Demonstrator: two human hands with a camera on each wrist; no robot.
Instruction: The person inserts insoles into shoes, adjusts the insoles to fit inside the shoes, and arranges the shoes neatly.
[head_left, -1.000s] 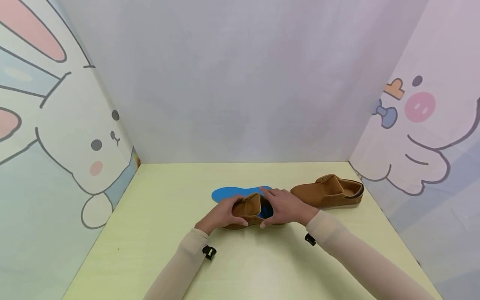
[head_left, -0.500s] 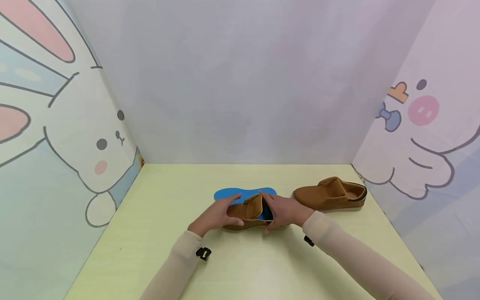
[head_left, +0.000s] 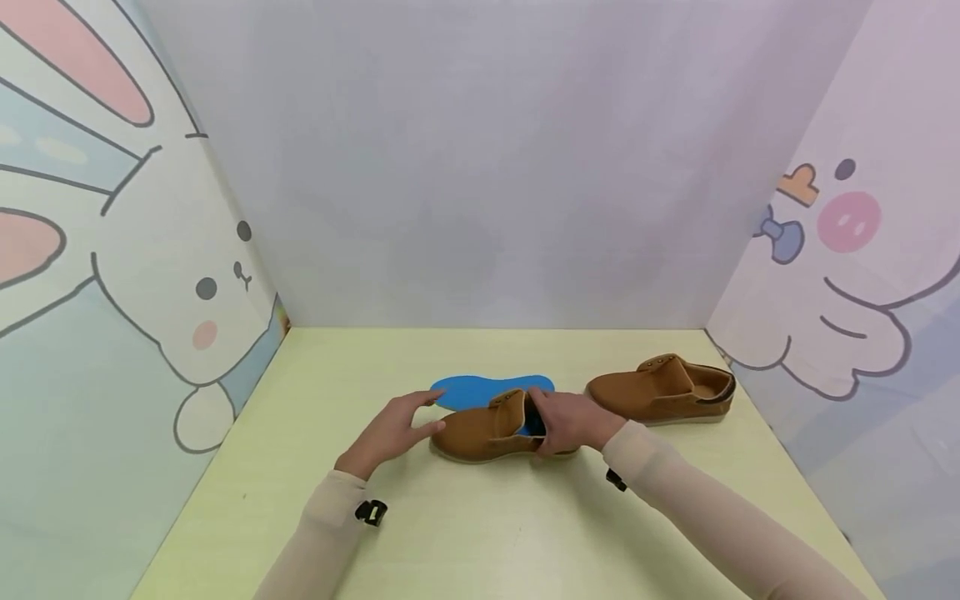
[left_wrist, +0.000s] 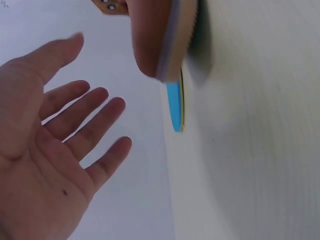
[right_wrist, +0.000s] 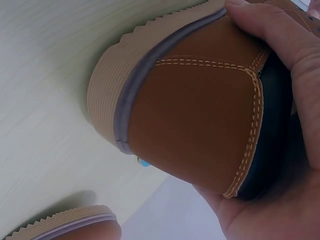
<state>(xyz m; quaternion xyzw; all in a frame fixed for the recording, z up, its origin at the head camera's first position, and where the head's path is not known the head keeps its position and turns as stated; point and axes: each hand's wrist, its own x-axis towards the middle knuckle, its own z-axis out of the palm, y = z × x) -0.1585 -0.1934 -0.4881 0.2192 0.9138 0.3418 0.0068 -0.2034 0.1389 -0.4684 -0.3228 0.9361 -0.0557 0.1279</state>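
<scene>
Brn near shoe (head_left: 468,435) sits upright on the tabletop (head_left: 457,533), toe toward the cartoon rabbit panel (head_left: 150,283), tongue up, w/ a tan ridged sole & grey trim seen in the right wrist view. R hand (head_left: 566,421) is clamped round its heel end: thumb along the side nearest the person, other fingers over the far rim & partly hidden. A blue patch (head_left: 524,431) shows in the near shoe's opening, next to the tongue. L hand (head_left: 386,433) is just off the toe, fingers spread apart, w/ a gap btw it & the near shoe in the left wrist view. Blue insole (head_left: 480,389) lies flat just behind the near shoe, roughly parallel, partly covered by it. 2nd brn shoe (head_left: 637,393) stands past the near shoe's heel, a bit farther back, toe same way, collar dark at the heel. Pale sleeves (head_left: 712,508) & blk wrist clips (head_left: 371,512) are on the person's side of the near shoe.
</scene>
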